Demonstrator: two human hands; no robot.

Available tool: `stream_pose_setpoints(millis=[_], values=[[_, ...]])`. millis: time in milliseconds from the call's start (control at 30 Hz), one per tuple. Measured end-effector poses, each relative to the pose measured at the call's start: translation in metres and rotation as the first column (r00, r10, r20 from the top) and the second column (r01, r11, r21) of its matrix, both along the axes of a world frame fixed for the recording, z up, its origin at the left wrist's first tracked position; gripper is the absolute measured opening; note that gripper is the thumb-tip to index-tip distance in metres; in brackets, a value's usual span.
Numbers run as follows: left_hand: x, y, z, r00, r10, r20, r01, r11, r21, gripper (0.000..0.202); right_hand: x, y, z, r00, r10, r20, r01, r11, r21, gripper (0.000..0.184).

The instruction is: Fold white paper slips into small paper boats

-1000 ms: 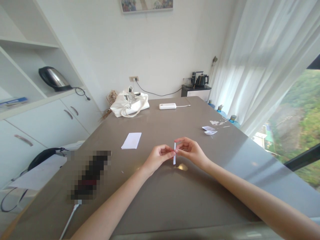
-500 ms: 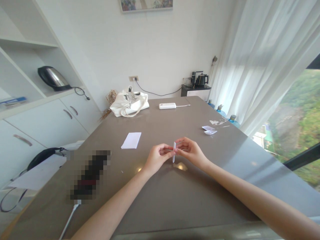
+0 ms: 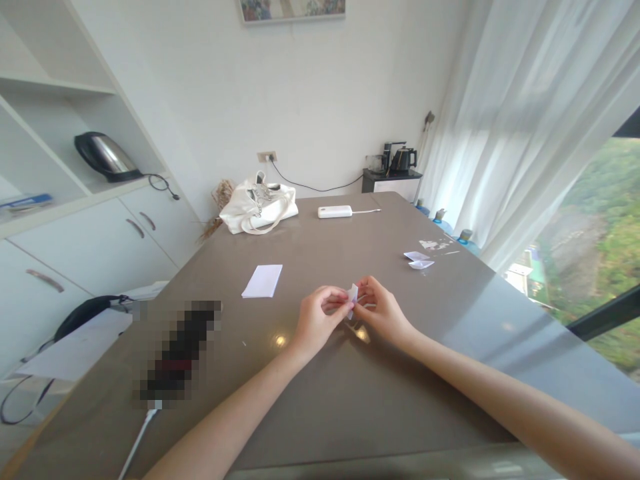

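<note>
A small folded piece of white paper (image 3: 353,293) is pinched between both hands, a little above the table's middle. My left hand (image 3: 321,319) grips its left side with thumb and fingers. On the other side my right hand (image 3: 379,308) closes its thumb and fingertips on the same paper. The fingertips cover part of the folds. Left of my hands lies a stack of white paper sheets (image 3: 263,281). Off to the right, two small folded paper shapes (image 3: 421,265) rest side by side on the brown table (image 3: 300,413).
White scraps (image 3: 435,245) lie near the right edge. At the back are a white handbag (image 3: 260,207) and a white power bank (image 3: 335,211) with a short cable. A blurred dark object (image 3: 180,353) with a white cable (image 3: 137,443) lies at the front left.
The folded paper has turned from an upright, edge-on strip to a tilted position showing more of its face. My hands have shifted slightly with it, fingertips regripping closer around it.
</note>
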State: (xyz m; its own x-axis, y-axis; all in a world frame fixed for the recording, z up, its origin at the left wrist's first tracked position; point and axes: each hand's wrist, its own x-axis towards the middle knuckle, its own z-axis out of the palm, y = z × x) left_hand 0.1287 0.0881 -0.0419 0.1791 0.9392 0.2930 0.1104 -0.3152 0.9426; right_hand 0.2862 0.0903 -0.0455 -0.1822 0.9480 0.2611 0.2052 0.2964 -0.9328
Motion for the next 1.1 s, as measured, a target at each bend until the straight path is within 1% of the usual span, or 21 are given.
stream_pose_setpoints(millis=[67, 167, 267, 333, 400, 500, 600, 767, 933, 1000, 1100], values=[[0.001, -0.002, 0.002, 1.0, -0.019, 0.012, 0.019, 1.0, -0.018, 0.022, 0.0, 0.0, 0.0, 1.0, -0.017, 0.012, 0.017, 1.0, 0.002, 0.016], [0.001, -0.003, 0.004, 0.997, -0.056, 0.05, 0.058, 0.997, -0.044, 0.03, 0.002, 0.0, 0.004, 0.993, -0.072, 0.088, 0.069, 0.997, 0.04, 0.01], [0.001, -0.001, 0.004, 0.99, -0.071, 0.12, 0.079, 0.995, -0.059, 0.026, 0.004, 0.0, 0.007, 0.975, -0.144, 0.168, 0.124, 0.985, 0.121, 0.009], [0.0, 0.001, 0.004, 0.98, -0.058, 0.193, 0.082, 0.99, -0.118, 0.023, 0.005, -0.001, 0.009, 0.961, -0.183, 0.206, 0.148, 0.974, 0.174, 0.009], [-0.001, 0.003, 0.002, 0.963, -0.028, 0.269, 0.086, 0.974, -0.209, 0.022, 0.006, -0.002, 0.01, 0.95, -0.202, 0.238, 0.155, 0.967, 0.203, 0.014], [-0.003, 0.005, 0.0, 0.941, 0.001, 0.337, 0.108, 0.946, -0.305, 0.022, 0.006, -0.003, 0.011, 0.951, -0.2, 0.236, 0.157, 0.969, 0.19, 0.023], [-0.004, 0.005, -0.001, 0.938, 0.001, 0.346, 0.119, 0.938, -0.325, 0.022, 0.006, -0.003, 0.01, 0.977, -0.152, 0.147, 0.132, 0.981, 0.142, 0.023], [-0.006, 0.006, -0.001, 0.939, 0.0, 0.344, 0.118, 0.939, -0.323, 0.021, 0.008, 0.0, 0.013, 1.0, -0.008, 0.011, 0.007, 0.997, 0.075, 0.015], [-0.007, 0.005, 0.001, 0.912, -0.009, 0.41, 0.192, 0.893, -0.408, 0.027, 0.008, -0.001, 0.018, 0.974, 0.16, -0.159, -0.164, 0.986, -0.017, 0.018], [-0.008, 0.005, 0.002, 0.907, -0.015, 0.42, 0.213, 0.878, -0.429, 0.029, 0.007, -0.002, 0.019, 0.962, 0.19, -0.197, -0.204, 0.978, -0.05, 0.021], [-0.009, 0.005, 0.001, 0.914, -0.029, 0.405, 0.225, 0.866, -0.447, 0.032, 0.006, -0.002, 0.017, 0.953, 0.2, -0.228, -0.222, 0.972, -0.076, 0.028]])
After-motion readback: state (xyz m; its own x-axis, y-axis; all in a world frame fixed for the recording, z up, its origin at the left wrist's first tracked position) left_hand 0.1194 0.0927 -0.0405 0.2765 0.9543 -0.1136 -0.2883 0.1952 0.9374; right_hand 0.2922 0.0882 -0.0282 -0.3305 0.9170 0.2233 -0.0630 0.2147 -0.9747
